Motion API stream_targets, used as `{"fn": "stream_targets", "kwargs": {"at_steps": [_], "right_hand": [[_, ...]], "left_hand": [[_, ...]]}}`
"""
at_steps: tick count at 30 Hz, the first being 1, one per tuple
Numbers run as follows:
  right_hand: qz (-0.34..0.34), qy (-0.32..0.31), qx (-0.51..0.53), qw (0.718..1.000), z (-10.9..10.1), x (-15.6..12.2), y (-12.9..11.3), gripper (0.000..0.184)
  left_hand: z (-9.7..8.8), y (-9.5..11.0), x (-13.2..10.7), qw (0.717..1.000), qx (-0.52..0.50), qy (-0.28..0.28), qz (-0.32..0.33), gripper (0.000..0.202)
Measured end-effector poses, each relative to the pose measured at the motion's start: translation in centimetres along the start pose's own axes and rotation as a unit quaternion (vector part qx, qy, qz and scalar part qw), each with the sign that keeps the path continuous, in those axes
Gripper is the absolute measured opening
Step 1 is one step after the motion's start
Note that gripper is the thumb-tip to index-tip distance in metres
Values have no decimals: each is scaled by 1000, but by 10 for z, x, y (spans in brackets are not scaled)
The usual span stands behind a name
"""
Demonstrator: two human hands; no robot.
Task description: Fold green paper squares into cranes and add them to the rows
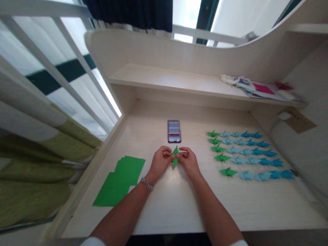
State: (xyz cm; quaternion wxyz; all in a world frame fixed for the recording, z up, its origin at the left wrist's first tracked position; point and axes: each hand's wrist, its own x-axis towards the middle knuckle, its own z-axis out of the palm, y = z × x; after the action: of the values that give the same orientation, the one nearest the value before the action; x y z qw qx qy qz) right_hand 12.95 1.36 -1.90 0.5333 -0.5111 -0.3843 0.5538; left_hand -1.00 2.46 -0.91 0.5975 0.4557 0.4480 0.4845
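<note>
A folded green origami paper [175, 162], narrow and diamond-shaped, stands upright between my two hands above the middle of the desk. My left hand [161, 160] pinches its left side with thumb and fingers. From the other side my right hand [189, 161] pinches it too, and the thumbs nearly meet at its centre. Flat green paper sheets [125, 174] lie overlapping to the left of my left forearm. Rows of folded paper cranes are set out at the right: green cranes [228, 172] at the left end, then light blue cranes [246, 175] and darker blue cranes [276, 175].
A phone [174, 131] with a blurred screen lies just beyond my hands. Papers [256, 87] sit on the shelf [164, 76] at the back. A wall socket [297, 119] with a plugged-in cable is at the right. White rails [77, 58] border the left side.
</note>
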Motion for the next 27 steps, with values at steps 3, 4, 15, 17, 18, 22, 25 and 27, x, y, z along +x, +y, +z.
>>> {"fn": "stream_targets", "kwargs": {"at_steps": [3, 4, 15, 17, 18, 22, 25, 27], "right_hand": [[-9, 3, -26, 1000, -2, 1, -1, 36], [-15, 7, -38, 999, -3, 1, -2, 34], [-2, -6, -47, 999, 4, -8, -4, 41], [24, -23, -51, 998, 5, -8, -3, 37], [33, -34, -56, 997, 6, -8, -2, 34], [44, -63, -76, 994, 6, -9, -5, 24], [43, -84, -86, 992, 4, -9, -7, 20], [41, -98, -91, 990, 2, -8, -8, 19]], "left_hand": [[1, 0, 0, 1000, -2, -5, -9, 36], [1, 1, 1, 1000, -1, -11, -16, 38], [-1, -2, 2, 999, 50, -5, 8, 27], [-2, -2, 3, 999, 38, 5, 3, 27], [-2, -3, 3, 999, 34, 7, -2, 28], [-4, -3, 3, 999, 41, 12, -5, 31], [-4, -3, 2, 999, 34, 23, -7, 31], [-3, -2, 1, 999, 13, 26, -16, 31]]}}
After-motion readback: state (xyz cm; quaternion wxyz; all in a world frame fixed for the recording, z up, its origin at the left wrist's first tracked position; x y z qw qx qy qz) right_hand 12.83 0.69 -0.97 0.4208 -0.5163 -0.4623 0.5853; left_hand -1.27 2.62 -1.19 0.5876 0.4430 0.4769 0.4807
